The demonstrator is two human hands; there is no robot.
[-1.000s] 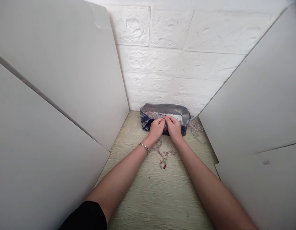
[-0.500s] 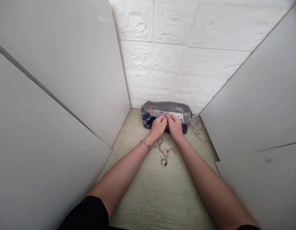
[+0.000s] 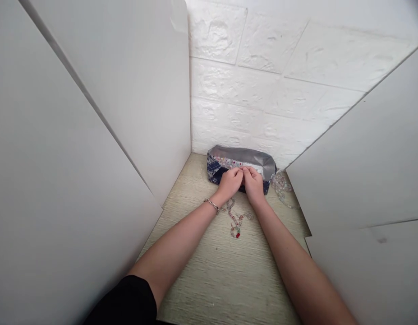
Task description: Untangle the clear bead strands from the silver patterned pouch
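Note:
My left hand (image 3: 231,181) and my right hand (image 3: 253,184) meet at the fingertips over the front edge of a dark blue, silver-lined container (image 3: 213,170). Both hands are closed in a pinch; what lies between the fingers is too small to make out. Small pink, clear and red beads (image 3: 225,161) lie inside the container, with something white at its right part. A string of beads (image 3: 234,219) with red ones at its end rests on the wooden surface below my hands.
Another heap of clear and pinkish bead strings (image 3: 281,184) lies right of the container. Behind stands a white brick-patterned wall (image 3: 236,85). White panels (image 3: 144,90) close in the left side, and more panels (image 3: 364,167) the right. The surface (image 3: 222,280) is pale wood.
The whole view has shifted and tilted slightly, so the container and hands appear a little further right and lower. My hands stay pinched together over the container.

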